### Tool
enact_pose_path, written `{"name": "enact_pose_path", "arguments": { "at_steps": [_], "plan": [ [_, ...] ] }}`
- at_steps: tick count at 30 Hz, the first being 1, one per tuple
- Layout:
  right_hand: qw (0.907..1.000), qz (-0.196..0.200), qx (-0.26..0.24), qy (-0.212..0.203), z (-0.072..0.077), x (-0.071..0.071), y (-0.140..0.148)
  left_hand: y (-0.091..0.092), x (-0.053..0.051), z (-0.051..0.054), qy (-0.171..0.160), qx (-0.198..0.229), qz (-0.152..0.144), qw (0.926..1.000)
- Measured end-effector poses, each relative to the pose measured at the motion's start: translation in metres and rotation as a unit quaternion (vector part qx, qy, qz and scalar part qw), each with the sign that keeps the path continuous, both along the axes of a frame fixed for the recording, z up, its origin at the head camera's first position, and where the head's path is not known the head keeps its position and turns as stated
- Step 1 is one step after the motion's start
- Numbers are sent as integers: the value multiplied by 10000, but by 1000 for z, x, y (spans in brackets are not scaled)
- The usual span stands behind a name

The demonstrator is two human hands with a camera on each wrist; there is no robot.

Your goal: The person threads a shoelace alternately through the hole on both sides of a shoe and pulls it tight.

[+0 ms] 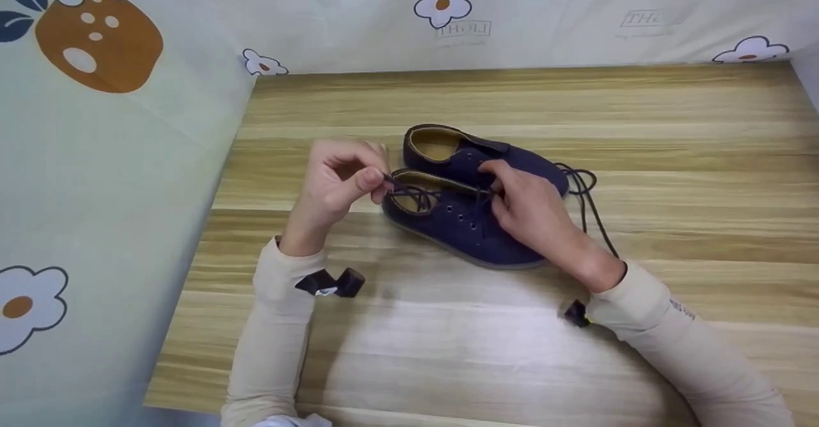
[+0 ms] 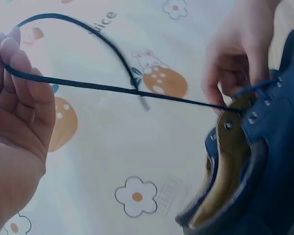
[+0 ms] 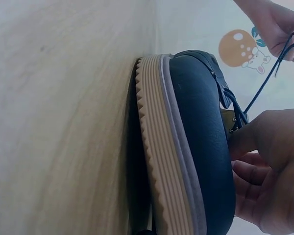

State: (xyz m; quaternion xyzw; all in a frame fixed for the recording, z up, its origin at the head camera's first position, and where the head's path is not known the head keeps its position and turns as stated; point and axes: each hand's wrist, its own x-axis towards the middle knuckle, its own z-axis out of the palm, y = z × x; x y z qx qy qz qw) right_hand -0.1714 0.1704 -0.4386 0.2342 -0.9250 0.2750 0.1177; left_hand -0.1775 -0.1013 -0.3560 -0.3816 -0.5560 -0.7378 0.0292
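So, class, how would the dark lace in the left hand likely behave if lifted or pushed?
The dark lace is probably floppy: it curves into a loop at the left hand. Being thin, it is likely light. It seems unlikely to roll away, since it runs into the shoe.

High head view facing down, wrist views low, close, sharing laced shoe (image 1: 453, 235)

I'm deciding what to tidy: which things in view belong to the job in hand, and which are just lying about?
In the job:
- near navy shoe
- dark shoelace, held by the left hand
- right hand, by the eyelets

Lying about:
- far navy shoe
- loose lace beside its toe
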Motion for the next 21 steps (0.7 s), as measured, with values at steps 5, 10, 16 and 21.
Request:
{"name": "enact_pose_path", "arguments": {
  "at_steps": [5, 10, 16, 21],
  "plan": [
    [9999, 70, 69, -61, 1, 0, 2, 1, 0, 0, -294, -542, 515, 9968],
    [9997, 227, 98, -63, 4, 2, 5, 5, 1, 3, -110, -1200, 1009, 9876],
    [9997, 236, -86, 52, 14, 5, 6, 10, 0, 2, 339, -1700, 1389, 9750],
    [9974, 88, -669, 254, 23, 4, 4, 11, -3, -4, 742, -2020, 1467, 9655]
  ]
}}
